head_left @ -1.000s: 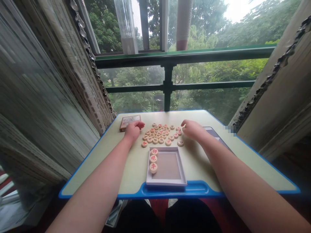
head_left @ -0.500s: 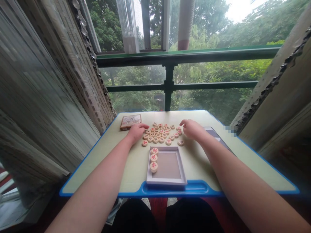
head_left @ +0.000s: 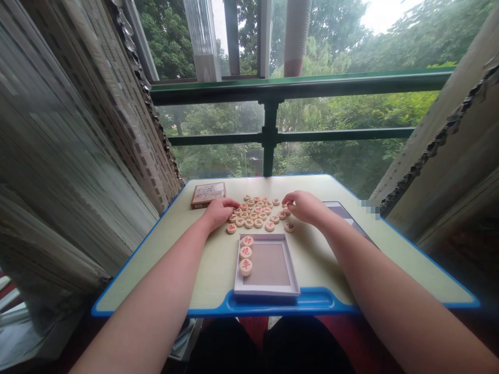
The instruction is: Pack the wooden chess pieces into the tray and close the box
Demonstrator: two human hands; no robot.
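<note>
The left hand (head_left: 219,214) is now reaching the left edge of the loose round pieces (head_left: 253,216), having shifted in from beside the flat box (head_left: 208,194), and its thumb and fingers are bending close together by the outermost discs. The right hand (head_left: 306,206) is likewise drawing inward, its fingers curling narrowly over a piece at the right edge of the spread. Both hands are thus working at the pieces from opposite sides, rather than hanging apart from them. At this distance the fingertips are partly hiding what lies under them, so I cannot tell whether either hand is actually gripping a disc. The shallow tray (head_left: 271,265) is sitting at the near edge of the table (head_left: 167,270), still holding just three red-marked pieces (head_left: 245,252) in a column along its left side; the others are lying beyond it, characters up, so the tray's filling is not advancing.
</note>
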